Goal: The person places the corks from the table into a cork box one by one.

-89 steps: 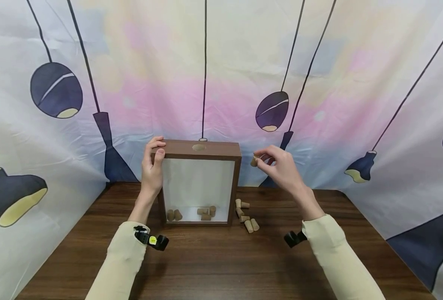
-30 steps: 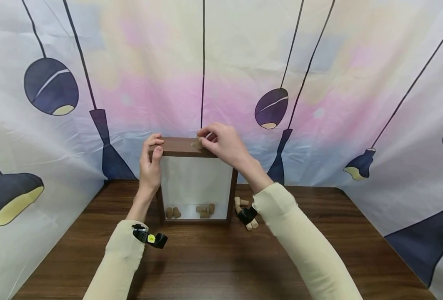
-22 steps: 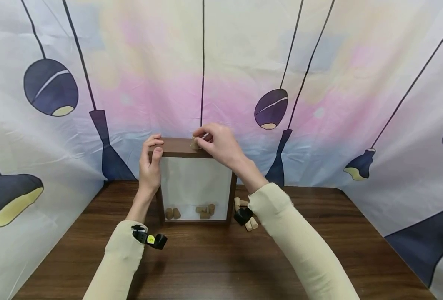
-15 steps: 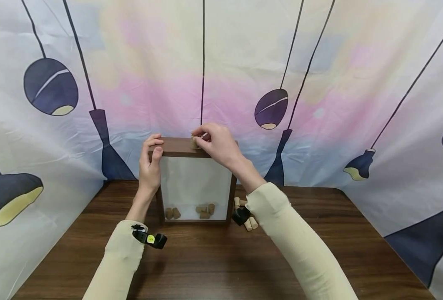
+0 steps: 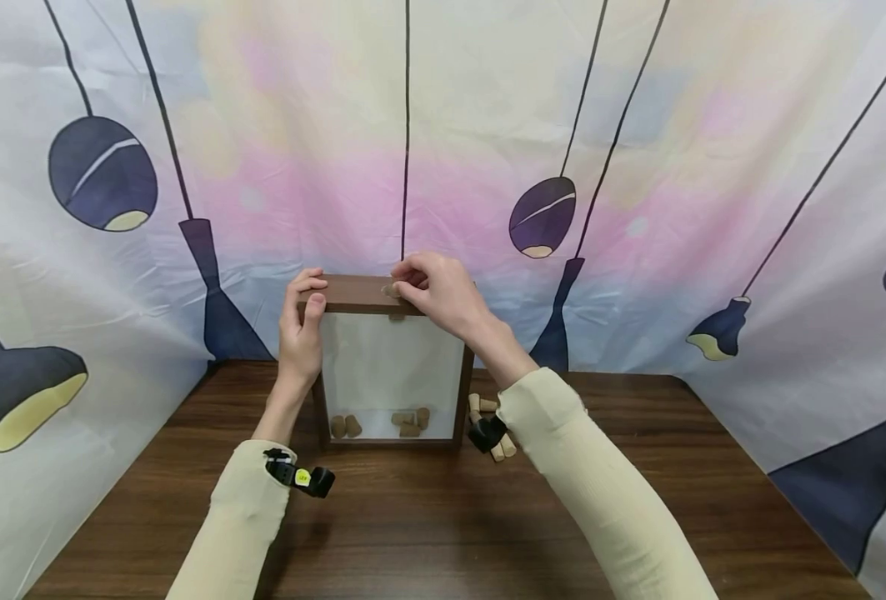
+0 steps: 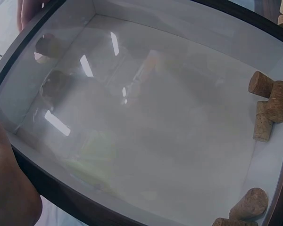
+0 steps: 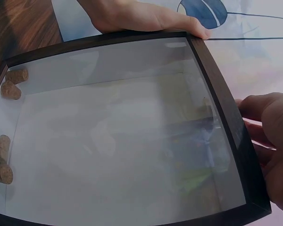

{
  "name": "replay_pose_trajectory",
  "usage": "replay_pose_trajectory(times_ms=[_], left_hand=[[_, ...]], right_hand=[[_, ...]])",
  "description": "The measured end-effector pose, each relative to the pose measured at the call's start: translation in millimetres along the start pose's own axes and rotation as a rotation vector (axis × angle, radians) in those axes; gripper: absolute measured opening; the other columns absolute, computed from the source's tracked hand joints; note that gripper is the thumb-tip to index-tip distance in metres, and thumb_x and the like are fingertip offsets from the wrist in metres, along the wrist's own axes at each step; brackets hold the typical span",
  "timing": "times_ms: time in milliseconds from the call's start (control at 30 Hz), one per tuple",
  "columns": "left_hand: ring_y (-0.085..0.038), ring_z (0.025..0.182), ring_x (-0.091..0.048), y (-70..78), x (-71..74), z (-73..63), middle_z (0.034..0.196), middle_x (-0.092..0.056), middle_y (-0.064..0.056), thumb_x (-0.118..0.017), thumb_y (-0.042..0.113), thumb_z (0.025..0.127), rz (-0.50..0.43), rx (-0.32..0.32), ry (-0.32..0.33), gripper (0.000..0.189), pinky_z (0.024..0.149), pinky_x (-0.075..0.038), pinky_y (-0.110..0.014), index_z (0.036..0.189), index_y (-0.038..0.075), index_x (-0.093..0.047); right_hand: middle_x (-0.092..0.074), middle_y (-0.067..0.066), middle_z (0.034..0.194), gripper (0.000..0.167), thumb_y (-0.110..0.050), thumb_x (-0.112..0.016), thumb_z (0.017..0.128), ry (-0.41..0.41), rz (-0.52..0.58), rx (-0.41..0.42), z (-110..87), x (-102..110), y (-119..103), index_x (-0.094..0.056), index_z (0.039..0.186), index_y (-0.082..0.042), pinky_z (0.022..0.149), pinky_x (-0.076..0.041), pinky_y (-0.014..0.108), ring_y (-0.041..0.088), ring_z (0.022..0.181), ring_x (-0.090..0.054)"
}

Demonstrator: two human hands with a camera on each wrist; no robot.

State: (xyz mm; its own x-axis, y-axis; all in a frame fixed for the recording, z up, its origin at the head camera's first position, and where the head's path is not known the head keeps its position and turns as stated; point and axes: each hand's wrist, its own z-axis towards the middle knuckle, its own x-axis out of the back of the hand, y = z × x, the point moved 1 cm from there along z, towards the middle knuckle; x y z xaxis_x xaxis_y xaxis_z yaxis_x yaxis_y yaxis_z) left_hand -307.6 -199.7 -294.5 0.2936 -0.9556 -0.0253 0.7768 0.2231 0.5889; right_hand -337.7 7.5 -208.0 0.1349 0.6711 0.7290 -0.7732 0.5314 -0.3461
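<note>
A brown wooden shadow box (image 5: 352,290) with a clear front stands upright on the table, a round hole in its top. My left hand (image 5: 302,337) grips its upper left corner, thumb at the front and fingers over the top. At the hole, my right hand (image 5: 443,293) pinches a cork (image 6: 48,45) between thumb and fingertips. The cork's lower end pokes into the box below the top board, while its upper end is mostly covered by the fingers. Several corks (image 5: 410,421) lie on the floor of the box, in two groups.
More loose corks (image 5: 504,450) lie on the dark wooden table (image 5: 397,533) to the right of the box, partly hidden behind the right wrist camera (image 5: 486,433). A printed cloth (image 5: 322,167) with lamp drawings hangs behind and along the sides.
My right hand has carried the cork from right of the box to the hole in its top. Since half a second ago the cork has sunk partway through. My left hand keeps its grip.
</note>
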Motion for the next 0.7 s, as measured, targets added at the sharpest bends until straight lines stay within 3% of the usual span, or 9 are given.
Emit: replay_pose_trajectory(times_ms=[433,700], left_hand=[[-0.034,0.144,-0.032,0.6,-0.4,-0.1,0.146,-0.040,-0.029,-0.042,0.019,0.104,-0.008,0.002,0.013,0.040,0.104,-0.032,-0.026,0.123,-0.015,-0.046],[-0.035,0.144,-0.031,0.1,-0.3,0.0,0.146,-0.040,-0.030,-0.043,0.019,0.104,-0.011,0.001,0.008,0.040,0.105,-0.031,-0.026,0.123,-0.016,-0.046]], right_hand=[[-0.069,0.005,0.102,0.017,-0.019,-0.067,0.095,0.096,0.076,-0.022,-30.1,23.2,21.2,-0.072,0.107,-0.008,0.080,-0.056,0.032,0.018,0.089,-0.068],[-0.069,0.004,0.100,0.017,-0.020,-0.067,0.096,0.171,0.030,-0.035,-55.5,35.2,42.2,-0.073,0.107,-0.009,0.084,-0.049,0.043,0.018,0.092,-0.060]])
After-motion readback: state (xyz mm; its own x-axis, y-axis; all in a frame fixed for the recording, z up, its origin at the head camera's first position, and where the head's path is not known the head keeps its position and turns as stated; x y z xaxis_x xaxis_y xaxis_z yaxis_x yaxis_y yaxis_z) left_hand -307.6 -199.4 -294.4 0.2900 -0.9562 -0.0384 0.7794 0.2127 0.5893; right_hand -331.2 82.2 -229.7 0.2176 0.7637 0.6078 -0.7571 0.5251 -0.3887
